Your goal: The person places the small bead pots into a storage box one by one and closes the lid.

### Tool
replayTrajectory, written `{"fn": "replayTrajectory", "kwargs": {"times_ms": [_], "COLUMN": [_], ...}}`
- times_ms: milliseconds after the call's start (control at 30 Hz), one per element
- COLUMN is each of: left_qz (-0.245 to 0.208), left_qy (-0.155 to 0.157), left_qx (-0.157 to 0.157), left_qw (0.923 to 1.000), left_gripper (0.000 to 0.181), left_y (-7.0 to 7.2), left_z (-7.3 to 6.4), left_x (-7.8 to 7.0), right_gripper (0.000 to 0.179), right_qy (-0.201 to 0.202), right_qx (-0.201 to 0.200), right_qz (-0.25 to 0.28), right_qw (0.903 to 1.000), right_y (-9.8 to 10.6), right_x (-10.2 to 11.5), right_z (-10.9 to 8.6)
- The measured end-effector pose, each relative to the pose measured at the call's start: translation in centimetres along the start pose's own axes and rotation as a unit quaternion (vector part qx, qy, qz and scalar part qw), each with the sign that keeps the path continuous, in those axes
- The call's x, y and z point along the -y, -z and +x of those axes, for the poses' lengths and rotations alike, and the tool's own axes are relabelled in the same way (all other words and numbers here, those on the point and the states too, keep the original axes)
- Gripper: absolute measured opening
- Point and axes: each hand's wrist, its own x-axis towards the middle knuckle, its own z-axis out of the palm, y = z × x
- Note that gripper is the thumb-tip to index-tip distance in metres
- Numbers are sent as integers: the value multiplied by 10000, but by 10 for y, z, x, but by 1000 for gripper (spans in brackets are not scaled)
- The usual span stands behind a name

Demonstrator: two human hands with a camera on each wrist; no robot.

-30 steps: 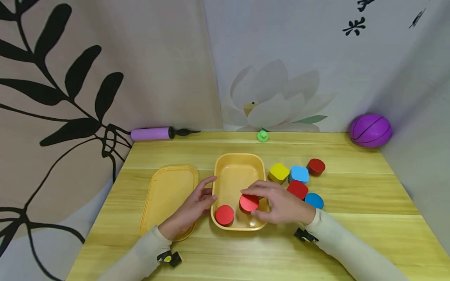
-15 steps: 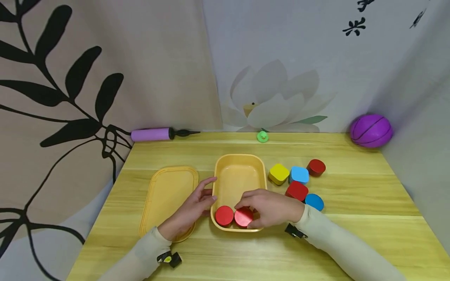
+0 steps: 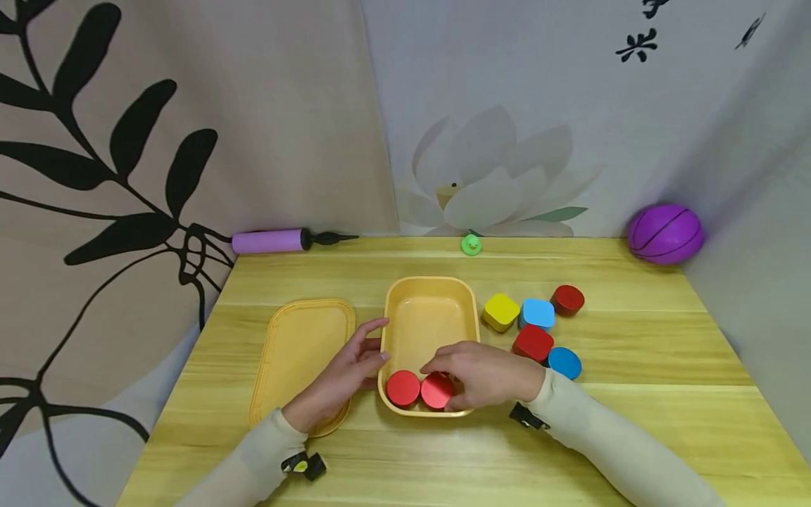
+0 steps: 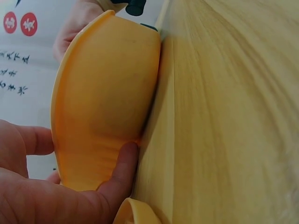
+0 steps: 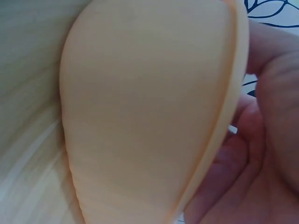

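Note:
A yellow-orange plastic box (image 3: 431, 320) sits on the table, with two red round blocks at its near end. My left hand (image 3: 345, 373) rests fingertips on the box's left side; the left wrist view shows its fingers against the outer wall (image 4: 105, 88). Reaching over the right rim, my right hand (image 3: 484, 373) pinches the right-hand red round block (image 3: 436, 391) between thumb and fingers. Beside it, close by, lies the other red round block (image 3: 403, 389). The box wall (image 5: 140, 112) hides the blocks in the right wrist view.
A matching lid (image 3: 304, 345) lies left of the box. To the right are a yellow block (image 3: 500, 312), two blue blocks, a red block (image 3: 533, 342) and a dark red round block (image 3: 568, 300). A purple pump (image 3: 269, 241), green toy (image 3: 471, 244) and purple ball (image 3: 666, 234) line the back.
My right hand has brought its red round block toward the near end of the box, beside the other one. Over the last half second it holds still. My left hand has stayed in place.

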Motion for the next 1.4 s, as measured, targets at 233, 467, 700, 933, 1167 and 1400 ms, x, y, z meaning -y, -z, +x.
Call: {"fn": "replayTrajectory", "kwargs": {"times_ms": [233,467,700,933,1167,1400], "left_qz": [-40,-38,-15,5,-6,-39], "left_qy": [4,-35,-54,-80,-72,-57], "left_qx": [79,109,143,97,121,135], "left_qw": [10000,9999,9999,9999,9999,9999], "left_gripper": [63,64,64,64,63,64], "left_y": [0,1,1,1,2,4], "left_z": [2,2,2,2,3,3], "left_x": [-1,0,-1,-2,0,4], "right_gripper": [56,54,53,46,43,44], "right_qy": [-213,-337,-378,-624,-1097,-1602], "right_qx": [-149,-1000,-1920,-2827,-3222,-3594], "right_qz": [430,818,688,1291,1630,1795], "right_qw": [9987,9910,9782,9484,9260,9016], "right_y": [5,19,30,40,43,41], "right_x": [-3,-14,-32,-57,-82,-105], "right_z": [-6,-21,-43,-65,-91,-115]}}
